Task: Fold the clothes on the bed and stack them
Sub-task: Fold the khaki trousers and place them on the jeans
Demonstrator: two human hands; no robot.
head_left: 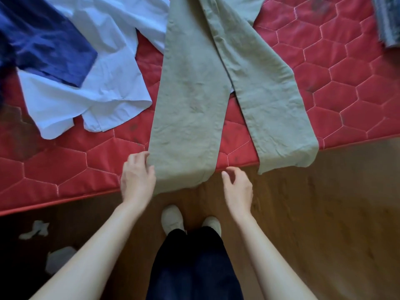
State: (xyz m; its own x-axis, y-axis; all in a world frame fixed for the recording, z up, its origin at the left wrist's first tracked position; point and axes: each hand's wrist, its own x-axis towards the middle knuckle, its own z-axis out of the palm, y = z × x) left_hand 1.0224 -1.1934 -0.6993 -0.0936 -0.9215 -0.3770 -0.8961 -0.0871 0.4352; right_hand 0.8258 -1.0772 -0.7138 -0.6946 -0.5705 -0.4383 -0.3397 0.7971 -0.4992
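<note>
Olive green trousers [194, 89] lie spread on the red quilted mattress [337, 87], both leg ends hanging over its near edge. My left hand [137, 176] pinches the left side of the nearer leg's hem at the mattress edge. My right hand [237, 187] hovers just right of that hem, fingers loosely curled, holding nothing. A light blue shirt [104, 68] lies crumpled at the upper left, with a dark blue garment [43, 40] partly on top of it.
A grey patterned fabric [387, 20] shows at the top right corner. Wooden floor [324, 213] runs along the bed's near side, where my feet in white shoes [173, 217] stand. Pale scraps [36, 230] lie on the dark floor at lower left.
</note>
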